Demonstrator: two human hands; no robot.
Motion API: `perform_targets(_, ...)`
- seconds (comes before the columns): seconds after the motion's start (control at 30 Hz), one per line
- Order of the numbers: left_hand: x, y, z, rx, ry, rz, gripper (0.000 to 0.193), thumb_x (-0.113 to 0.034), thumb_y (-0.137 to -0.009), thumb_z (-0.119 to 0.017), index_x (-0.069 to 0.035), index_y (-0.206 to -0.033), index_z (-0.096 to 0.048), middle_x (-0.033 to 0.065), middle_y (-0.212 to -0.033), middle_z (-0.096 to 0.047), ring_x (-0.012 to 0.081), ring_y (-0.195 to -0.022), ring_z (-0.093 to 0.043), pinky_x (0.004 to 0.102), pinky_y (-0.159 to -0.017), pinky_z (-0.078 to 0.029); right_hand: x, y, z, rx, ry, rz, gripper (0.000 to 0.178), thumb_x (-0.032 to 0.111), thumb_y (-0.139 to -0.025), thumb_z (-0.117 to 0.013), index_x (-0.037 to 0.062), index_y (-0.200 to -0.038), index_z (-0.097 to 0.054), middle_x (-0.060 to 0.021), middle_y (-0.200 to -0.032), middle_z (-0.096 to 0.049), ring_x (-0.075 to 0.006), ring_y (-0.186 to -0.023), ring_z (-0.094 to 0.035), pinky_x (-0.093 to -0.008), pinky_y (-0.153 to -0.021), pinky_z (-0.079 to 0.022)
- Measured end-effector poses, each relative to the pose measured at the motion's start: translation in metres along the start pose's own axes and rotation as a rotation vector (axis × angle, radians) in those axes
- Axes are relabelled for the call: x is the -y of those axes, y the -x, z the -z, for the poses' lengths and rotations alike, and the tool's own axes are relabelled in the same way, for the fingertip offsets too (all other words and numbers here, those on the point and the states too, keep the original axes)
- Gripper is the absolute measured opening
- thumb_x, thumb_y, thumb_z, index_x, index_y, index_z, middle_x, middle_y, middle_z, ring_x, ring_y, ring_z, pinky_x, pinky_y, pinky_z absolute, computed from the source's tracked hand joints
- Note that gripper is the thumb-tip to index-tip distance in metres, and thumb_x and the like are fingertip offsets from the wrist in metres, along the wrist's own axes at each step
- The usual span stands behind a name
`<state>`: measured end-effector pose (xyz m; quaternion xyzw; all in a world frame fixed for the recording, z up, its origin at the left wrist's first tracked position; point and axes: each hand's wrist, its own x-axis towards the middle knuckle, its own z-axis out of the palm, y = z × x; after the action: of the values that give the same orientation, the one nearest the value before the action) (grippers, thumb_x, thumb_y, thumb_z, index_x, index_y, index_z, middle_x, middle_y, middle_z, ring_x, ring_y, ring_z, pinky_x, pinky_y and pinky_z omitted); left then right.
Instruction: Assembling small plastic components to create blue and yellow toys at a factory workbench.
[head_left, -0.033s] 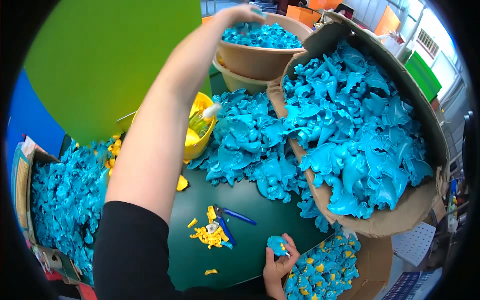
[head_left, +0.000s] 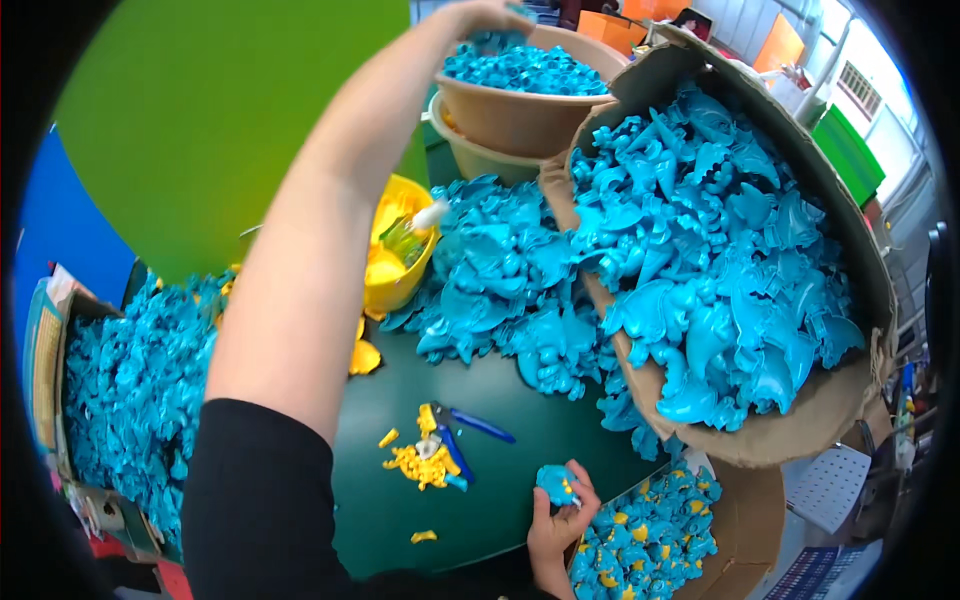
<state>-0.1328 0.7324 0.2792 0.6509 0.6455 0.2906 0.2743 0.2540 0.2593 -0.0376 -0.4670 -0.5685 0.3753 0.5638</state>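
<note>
My left arm reaches up across the view, and my left hand [head_left: 490,18] is over a tan tub [head_left: 520,115] holding small blue plastic parts [head_left: 540,72]. A bit of blue shows at its fingertips, but the fingers are blurred and partly cut off by the top edge. Low on the right, my right hand [head_left: 562,525] grips a rounded blue plastic piece [head_left: 553,484] with small yellow bits on it. Under that hand, a cardboard box [head_left: 745,520] contains similar blue-and-yellow pieces [head_left: 645,535].
Blue-handled cutting pliers [head_left: 480,425] lie beside yellow scraps [head_left: 420,467] on the green table [head_left: 530,430]. Behind them stands a yellow bucket [head_left: 405,285]. Blue shells [head_left: 500,260] are heaped beside a large carton [head_left: 770,445] full of them. More blue pieces [head_left: 140,390] fill the left side.
The view has shifted slightly. My left hand remains over the tub, slightly higher in the picture; my right hand keeps its hold on the blue piece.
</note>
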Motion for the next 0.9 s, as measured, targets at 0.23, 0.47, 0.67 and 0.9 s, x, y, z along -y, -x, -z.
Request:
perform_targets(0.23,-0.072,0.187,-0.006,0.203,0.173,-0.048,0.025,-0.023,-0.079,-0.075,-0.017,-0.102,-0.066,0.0002,-0.085,-0.067,0.0118,-0.07,-0.063,0.0276,-0.06,-0.053,0.006,-0.01,-0.002,-0.038,-0.036,0.008,0.048,-0.008,-0.088,-0.068,0.0022,-0.127,-0.042,-0.0226,-0.144,-0.048,-0.0291,-0.128,-0.051,-0.0405,-0.106,-0.046)
perform_targets(0.47,0.095,0.396,-0.12,0.382,0.045,-0.179,0.073,-0.038,-0.079,-0.078,-0.015,-0.141,-0.048,0.0103,-0.099,-0.068,0.0182,-0.079,-0.066,0.0308,-0.052,-0.054,0.017,0.0,-0.02,0.04,-0.258,0.159,0.045,-0.009,-0.09,-0.066,0.0018,-0.127,-0.042,-0.0199,-0.141,-0.049,-0.0263,-0.122,-0.056,-0.0383,-0.102,-0.05)
perform_targets(0.67,0.136,0.473,-0.198,0.013,-0.526,-0.02,0.058,-0.031,-0.075,-0.078,-0.016,-0.128,-0.06,0.0179,-0.136,-0.053,0.0358,-0.112,-0.061,0.0442,-0.094,-0.052,0.056,0.076,-0.078,0.376,-0.386,0.248,0.055,-0.004,-0.083,-0.076,0.0076,-0.127,-0.044,-0.0177,-0.14,-0.051,-0.0277,-0.124,-0.055,-0.0408,-0.102,-0.049)
perform_targets(0.9,0.147,0.508,-0.164,-0.073,-0.441,-0.155,0.043,-0.033,-0.084,-0.076,-0.016,-0.122,-0.067,0.0154,-0.144,-0.05,0.0358,-0.127,-0.053,0.0425,-0.105,-0.045,0.057,0.099,-0.083,0.692,-0.099,0.305,0.057,0.007,-0.079,-0.083,0.0057,-0.13,-0.058,-0.015,-0.139,-0.056,-0.0272,-0.122,-0.06,-0.0372,-0.098,-0.051)
